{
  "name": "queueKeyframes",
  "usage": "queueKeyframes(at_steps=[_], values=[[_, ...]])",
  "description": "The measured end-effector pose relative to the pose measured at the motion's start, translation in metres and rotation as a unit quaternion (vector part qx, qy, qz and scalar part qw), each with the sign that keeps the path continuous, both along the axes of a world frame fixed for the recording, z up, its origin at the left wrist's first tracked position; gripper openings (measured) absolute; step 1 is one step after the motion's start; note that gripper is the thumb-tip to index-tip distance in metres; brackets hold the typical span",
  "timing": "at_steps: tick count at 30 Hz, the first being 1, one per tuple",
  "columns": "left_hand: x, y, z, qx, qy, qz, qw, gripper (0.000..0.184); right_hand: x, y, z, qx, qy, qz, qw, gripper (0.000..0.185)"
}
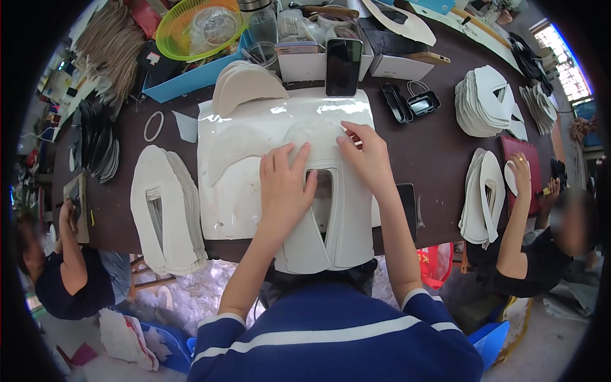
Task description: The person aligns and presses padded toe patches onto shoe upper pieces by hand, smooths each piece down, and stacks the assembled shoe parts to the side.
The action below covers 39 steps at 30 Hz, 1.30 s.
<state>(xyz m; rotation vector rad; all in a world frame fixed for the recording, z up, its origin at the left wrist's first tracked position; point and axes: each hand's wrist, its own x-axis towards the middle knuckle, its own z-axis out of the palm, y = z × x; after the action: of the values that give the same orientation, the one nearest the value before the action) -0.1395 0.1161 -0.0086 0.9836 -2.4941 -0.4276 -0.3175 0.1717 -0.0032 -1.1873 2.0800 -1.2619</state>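
Observation:
In front of me a pale, U-shaped stack of cut pieces (351, 219) lies partly on a glossy white sheet (232, 210), its near end over the table edge. My left hand (282, 184) rests on the stack's left side with fingers spread. My right hand (367, 153) is at the upper right of the stack, thumb and index finger apart near its edge; nothing shows between them. A thin curved pale piece (232, 149) lies flat on the sheet, left of my left hand. Rounded pale pieces (248, 86) are piled at the sheet's top edge.
Pale stacks stand at the left (168, 210), right (482, 197) and upper right (484, 102). A phone (344, 67) leans against a white box (302, 67). Beyond are a blue bin (167, 89) and yellow basket (172, 35). Co-workers sit at left (73, 274) and right (538, 254).

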Motion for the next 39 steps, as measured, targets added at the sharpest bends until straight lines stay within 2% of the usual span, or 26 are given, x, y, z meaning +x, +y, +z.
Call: queueKeyframes(at_steps=[2,5,8,11,14,23,26,29,32,35,39], values=[[0.003,-0.001,-0.002,0.011,0.012,0.003,1.0,0.05,-0.004,-0.011,0.002,0.012,0.015,0.018,1.0,0.039],[0.002,-0.002,-0.003,0.038,0.087,0.015,0.995,0.052,-0.004,-0.017,0.014,-0.011,-0.082,0.032,0.996,0.035],[-0.006,-0.015,0.009,0.136,0.247,0.056,0.958,0.045,-0.008,-0.013,0.019,-0.067,-0.249,0.084,0.963,0.03],[-0.006,-0.034,0.034,0.377,0.276,0.026,0.884,0.034,0.003,-0.008,0.038,-0.106,-0.277,0.085,0.951,0.024],[-0.007,-0.032,0.042,0.379,0.29,0.001,0.879,0.027,0.0,-0.002,0.046,-0.076,-0.27,0.075,0.957,0.022],[0.002,-0.019,0.05,0.388,0.309,0.001,0.869,0.025,0.014,0.003,0.054,-0.087,-0.252,0.037,0.963,0.019],[0.007,-0.014,0.053,0.395,0.292,-0.018,0.871,0.023,0.006,0.007,0.053,-0.045,-0.306,0.039,0.95,0.022],[0.008,-0.005,0.06,0.369,0.296,-0.016,0.881,0.023,0.008,0.012,0.058,-0.04,-0.293,0.009,0.955,0.031],[0.011,-0.005,0.062,0.379,0.315,0.0,0.87,0.024,0.02,0.021,0.069,-0.117,-0.31,0.026,0.943,0.029],[0.008,0.0,0.072,0.328,0.326,-0.012,0.887,0.025,0.023,0.029,0.065,-0.111,-0.205,0.077,0.97,0.027],[0.005,0.006,0.084,0.319,0.283,-0.019,0.905,0.024,0.024,0.036,0.074,-0.079,-0.175,0.079,0.978,0.025]])
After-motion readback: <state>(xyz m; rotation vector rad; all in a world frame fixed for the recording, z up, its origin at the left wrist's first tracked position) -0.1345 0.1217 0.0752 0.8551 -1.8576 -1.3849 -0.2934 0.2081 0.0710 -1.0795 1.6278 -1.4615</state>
